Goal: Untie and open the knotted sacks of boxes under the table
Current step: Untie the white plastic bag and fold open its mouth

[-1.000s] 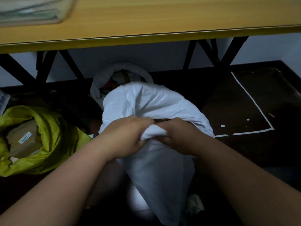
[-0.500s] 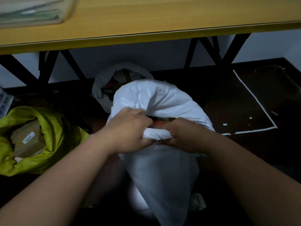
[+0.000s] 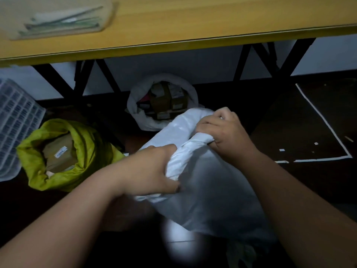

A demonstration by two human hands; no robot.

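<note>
A view looking down beneath a yellow wooden counter (image 3: 193,26), onto a dark floor (image 3: 301,136). At the far left stands a pale plastic crate (image 3: 15,120) with a slotted wall. Just right of it sits a yellow-green sack (image 3: 83,149), its mouth open and rolled back, showing brown cardboard boxes (image 3: 58,155) inside, one with a small white label. Near the middle, the left hand (image 3: 152,169) has its fingers curled tightly round the twisted neck of a white sack (image 3: 212,190), which leans on the floor in the foreground, between the two forearms. Behind it, further under the counter, a second white sack (image 3: 139,105) stands open with taped boxes visible in its mouth. Black crossed counter legs (image 3: 85,82) stand behind the sacks against a pale wall. To the right, the right hand (image 3: 226,130) grips the upper end of the same twisted neck, fingers wrapped closed around the bunched plastic. The neck runs taut between the two hands. At the far right, thin white tape lines (image 3: 324,120) mark a corner on the floor.
</note>
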